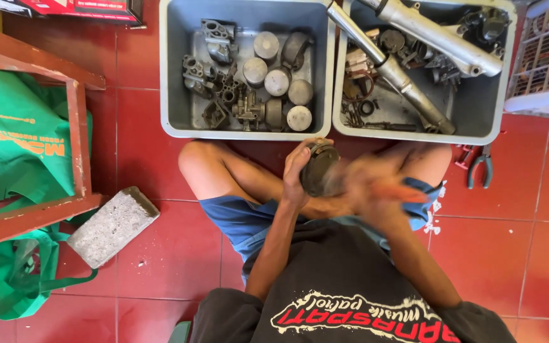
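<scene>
You are sitting cross-legged on the red tiled floor [160, 254], and your left hand [297, 171] is wrapping its fingers [295, 160] around the side of a dark round metal piston [319, 168], holding it up over your lap, just short of the two grey trays. Your right hand [376, 187] is blurring with movement right beside the piston and appears to be gripping something orange [408, 194], though the blur is hiding what it is and how tightly the fingers are closing on it. The piston is looking solid and fairly heavy for its size, rigid, probably greasy and so inclined to slip; the curved skirt, where your left fingers are already sitting, seems the safest place to grip, with the thumb pressing against the opposite side. Ahead of your knees the left grey tray [173, 76] is holding several more pistons [277, 82] and some carburettor-like castings [217, 38], while the right grey tray [478, 121] is carrying two long silver fork tubes [408, 82] lying across small parts. Pliers [481, 168] are lying on the floor near your right knee. A grey concrete block [112, 225] is resting by a red wooden frame [77, 140], with a green bag [14, 146] lying beneath it.
</scene>
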